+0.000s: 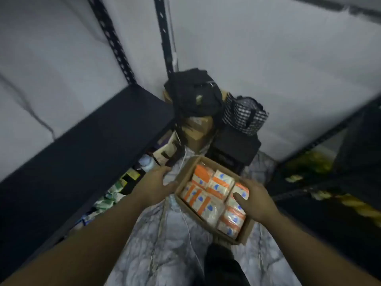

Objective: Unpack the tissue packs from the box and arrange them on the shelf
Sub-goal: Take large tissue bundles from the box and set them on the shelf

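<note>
An open cardboard box [186, 178] sits low in the middle of the view, above the marbled floor. It is packed with several orange-and-white tissue packs [208, 195]. My left hand [153, 184] is beside the box's left wall, fingers spread, thumb tip touching the wall, holding nothing. My right hand [256, 201] is clamped over the box's right wall, its thumb lying inside on a tissue pack and its fingers hidden on the outer side. A dark, bare shelf board [86, 153] runs along the left, level with my left forearm.
Under the left shelf lie green and white packets [107, 200]. In the corner stand a black backpack [195, 96], a checked bag [245, 114], brown cartons [198, 131] and a black case [235, 145]. Another dark rack [329, 182] stands on the right. A dark trouser leg [222, 267] is below.
</note>
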`<state>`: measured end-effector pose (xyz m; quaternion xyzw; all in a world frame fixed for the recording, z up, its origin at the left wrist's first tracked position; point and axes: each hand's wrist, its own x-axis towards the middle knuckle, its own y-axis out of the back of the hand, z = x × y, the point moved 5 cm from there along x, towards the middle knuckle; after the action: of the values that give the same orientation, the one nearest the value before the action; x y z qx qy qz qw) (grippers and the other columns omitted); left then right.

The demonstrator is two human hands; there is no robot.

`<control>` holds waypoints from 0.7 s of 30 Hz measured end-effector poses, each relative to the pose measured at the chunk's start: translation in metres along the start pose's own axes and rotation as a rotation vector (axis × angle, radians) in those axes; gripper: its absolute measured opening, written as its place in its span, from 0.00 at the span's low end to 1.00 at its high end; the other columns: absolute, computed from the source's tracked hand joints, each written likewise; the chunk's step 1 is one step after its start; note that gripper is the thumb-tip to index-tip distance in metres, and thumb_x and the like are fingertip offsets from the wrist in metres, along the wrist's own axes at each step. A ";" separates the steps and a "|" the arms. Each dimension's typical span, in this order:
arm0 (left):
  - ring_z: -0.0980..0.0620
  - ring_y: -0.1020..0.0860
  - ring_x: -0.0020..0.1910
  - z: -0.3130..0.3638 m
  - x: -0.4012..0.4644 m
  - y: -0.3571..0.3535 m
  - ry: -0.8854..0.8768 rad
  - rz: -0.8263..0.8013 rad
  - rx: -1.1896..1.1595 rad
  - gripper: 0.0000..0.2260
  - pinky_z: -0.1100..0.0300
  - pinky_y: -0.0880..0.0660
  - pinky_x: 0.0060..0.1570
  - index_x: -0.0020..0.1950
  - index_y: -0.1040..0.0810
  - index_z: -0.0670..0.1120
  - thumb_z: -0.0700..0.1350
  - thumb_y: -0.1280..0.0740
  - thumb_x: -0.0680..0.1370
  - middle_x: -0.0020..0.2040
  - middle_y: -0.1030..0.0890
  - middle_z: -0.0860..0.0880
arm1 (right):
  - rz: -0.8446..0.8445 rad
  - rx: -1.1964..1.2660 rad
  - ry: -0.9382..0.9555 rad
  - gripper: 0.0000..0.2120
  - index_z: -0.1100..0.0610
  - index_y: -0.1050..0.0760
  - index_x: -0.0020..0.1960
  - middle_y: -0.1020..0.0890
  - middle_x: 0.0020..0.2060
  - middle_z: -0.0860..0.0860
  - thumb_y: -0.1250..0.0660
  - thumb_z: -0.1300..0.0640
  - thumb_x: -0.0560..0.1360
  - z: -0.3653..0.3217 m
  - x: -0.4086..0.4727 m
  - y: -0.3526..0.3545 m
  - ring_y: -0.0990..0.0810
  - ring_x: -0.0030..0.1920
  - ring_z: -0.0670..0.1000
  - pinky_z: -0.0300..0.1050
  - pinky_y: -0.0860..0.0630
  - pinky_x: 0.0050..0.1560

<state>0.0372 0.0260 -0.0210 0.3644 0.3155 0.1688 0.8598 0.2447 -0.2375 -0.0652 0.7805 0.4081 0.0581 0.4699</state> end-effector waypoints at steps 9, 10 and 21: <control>0.47 0.22 0.55 -0.037 0.149 -0.116 0.069 -0.029 0.007 0.23 0.55 0.29 0.51 0.67 0.22 0.43 0.59 0.33 0.80 0.58 0.21 0.47 | 0.096 0.119 -0.372 0.12 0.49 0.22 0.59 0.16 0.52 0.48 0.28 0.49 0.77 0.152 0.025 -0.107 0.19 0.50 0.49 0.48 0.25 0.49; 0.45 0.21 0.55 -0.041 0.165 -0.130 0.063 -0.035 0.016 0.19 0.54 0.28 0.51 0.63 0.20 0.41 0.55 0.33 0.82 0.57 0.19 0.46 | 0.113 0.114 -0.411 0.13 0.51 0.22 0.60 0.16 0.52 0.51 0.28 0.50 0.77 0.163 0.026 -0.117 0.19 0.51 0.53 0.51 0.24 0.50; 0.46 0.21 0.44 -0.112 0.250 -0.238 0.144 0.109 -0.036 0.16 0.54 0.28 0.41 0.52 0.19 0.47 0.56 0.40 0.85 0.45 0.18 0.47 | 0.146 0.306 -0.885 0.21 0.57 0.27 0.71 0.17 0.62 0.55 0.32 0.51 0.80 0.246 0.025 -0.201 0.19 0.61 0.58 0.50 0.26 0.58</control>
<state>0.1631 0.0526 -0.3602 0.3526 0.3533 0.2465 0.8307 0.2605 -0.3440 -0.3654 0.8173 0.1165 -0.3080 0.4728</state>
